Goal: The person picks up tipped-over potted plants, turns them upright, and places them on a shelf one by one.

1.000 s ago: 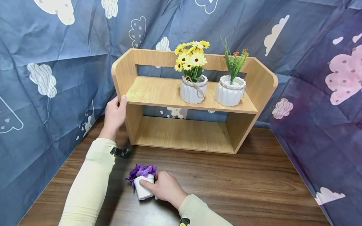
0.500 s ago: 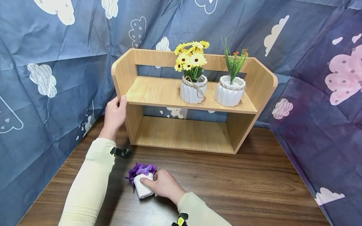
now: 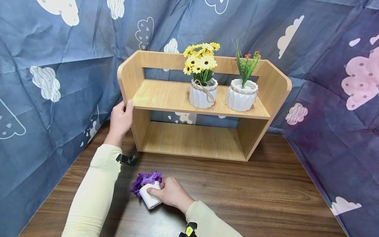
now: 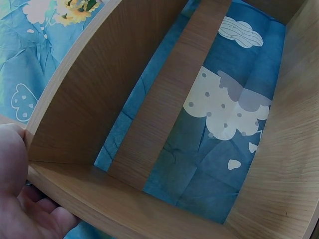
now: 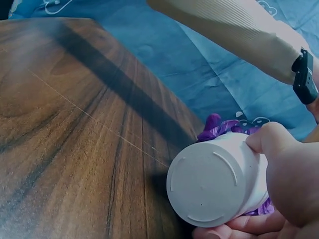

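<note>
My right hand (image 3: 174, 194) grips a small white flowerpot (image 3: 150, 196) with purple artificial flowers (image 3: 146, 181), thumb on one side and fingers round the other. The pot is tilted, flowers leaning away to the left; its round base faces the camera in the right wrist view. At the left end of a two-tier wooden shelf (image 3: 189, 136), my left hand (image 3: 120, 119) holds the side panel's front edge, with the thumb in front. In the left wrist view the curled fingertips (image 4: 62, 219) show below the panel edge.
On the upper tier stand a white pot of yellow daisies (image 3: 203, 93) and a white pot with green leaves and small red flowers (image 3: 241, 95). The shelf stands on a dark wooden table (image 3: 251, 197). Blue cloud-print cloth (image 3: 77, 82) hangs round the back and sides.
My right hand has shifted slightly up, and the flowerpot in it leans further left than before. The left hand stays on the shelf's side.
</note>
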`<act>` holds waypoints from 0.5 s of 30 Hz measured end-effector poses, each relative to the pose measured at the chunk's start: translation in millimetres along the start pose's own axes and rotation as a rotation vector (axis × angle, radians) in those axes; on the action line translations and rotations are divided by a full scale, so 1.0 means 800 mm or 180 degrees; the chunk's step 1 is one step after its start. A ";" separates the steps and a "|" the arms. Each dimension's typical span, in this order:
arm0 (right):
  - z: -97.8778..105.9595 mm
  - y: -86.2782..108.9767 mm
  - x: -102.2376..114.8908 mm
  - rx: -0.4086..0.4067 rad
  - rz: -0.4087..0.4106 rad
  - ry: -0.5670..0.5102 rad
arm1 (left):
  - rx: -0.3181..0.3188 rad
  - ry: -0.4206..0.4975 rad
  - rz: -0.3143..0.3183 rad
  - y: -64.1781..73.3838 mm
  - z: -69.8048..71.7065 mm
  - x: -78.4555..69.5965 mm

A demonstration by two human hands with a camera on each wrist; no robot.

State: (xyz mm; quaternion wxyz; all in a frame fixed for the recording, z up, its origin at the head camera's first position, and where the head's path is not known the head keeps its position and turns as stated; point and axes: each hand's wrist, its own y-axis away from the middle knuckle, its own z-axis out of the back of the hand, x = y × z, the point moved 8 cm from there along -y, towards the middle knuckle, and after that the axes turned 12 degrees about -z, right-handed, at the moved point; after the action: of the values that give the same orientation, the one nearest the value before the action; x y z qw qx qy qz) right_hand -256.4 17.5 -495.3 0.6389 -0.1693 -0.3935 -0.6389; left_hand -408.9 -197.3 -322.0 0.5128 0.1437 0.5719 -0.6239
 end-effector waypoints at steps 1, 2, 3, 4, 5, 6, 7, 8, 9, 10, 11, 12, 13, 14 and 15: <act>0.000 0.001 -0.001 0.0008 0.0005 -0.0029 | 0.0002 0.0001 0.0001 0.000 0.000 0.000; 0.001 0.002 -0.001 0.0010 0.0011 -0.0067 | 0.0001 0.0000 0.0005 0.000 0.000 0.000; 0.002 0.002 -0.002 0.0016 0.0024 -0.0122 | -0.0003 0.0002 0.0011 0.000 0.000 0.000; 0.003 0.003 -0.002 0.0018 0.0038 -0.0182 | -0.0007 -0.0004 0.0009 0.000 0.000 0.000; 0.005 0.004 -0.003 0.0009 0.0058 -0.0234 | -0.0006 0.0000 0.0008 0.000 0.000 -0.001; 0.006 0.005 -0.002 -0.0003 0.0094 -0.0286 | -0.0008 -0.0002 0.0005 0.000 0.000 -0.001; 0.008 0.005 -0.003 -0.0014 0.0131 -0.0329 | -0.0007 -0.0003 0.0000 0.000 0.000 -0.001; 0.009 0.004 -0.003 -0.0023 0.0169 -0.0377 | -0.0002 -0.0004 -0.0006 0.000 0.000 -0.001; 0.010 0.003 -0.003 -0.0021 0.0206 -0.0435 | 0.0005 -0.0002 -0.0013 0.000 -0.001 -0.002; 0.011 0.003 -0.004 -0.0025 0.0236 -0.0483 | 0.0013 -0.0003 -0.0019 0.000 -0.001 -0.002; 0.013 0.002 -0.005 -0.0026 0.0263 -0.0525 | 0.0017 -0.0006 -0.0021 0.000 -0.001 -0.002; 0.014 0.001 -0.006 -0.0026 0.0305 -0.0571 | 0.0016 -0.0011 -0.0022 0.000 -0.001 -0.002; 0.015 0.000 -0.007 -0.0021 0.0329 -0.0619 | 0.0016 -0.0014 -0.0021 0.000 0.000 -0.002; 0.016 -0.001 -0.008 -0.0015 0.0355 -0.0664 | 0.0012 -0.0020 -0.0019 0.000 0.000 -0.002; 0.017 -0.001 -0.009 -0.0004 0.0376 -0.0717 | 0.0006 -0.0024 -0.0015 0.000 0.001 -0.002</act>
State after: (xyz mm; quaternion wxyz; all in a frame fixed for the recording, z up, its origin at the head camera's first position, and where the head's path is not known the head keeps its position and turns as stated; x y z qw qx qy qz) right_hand -260.1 32.1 -492.3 0.6271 -0.2634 -0.4517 -0.5773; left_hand -408.0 -197.0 -320.6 0.5134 0.1404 0.5698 -0.6262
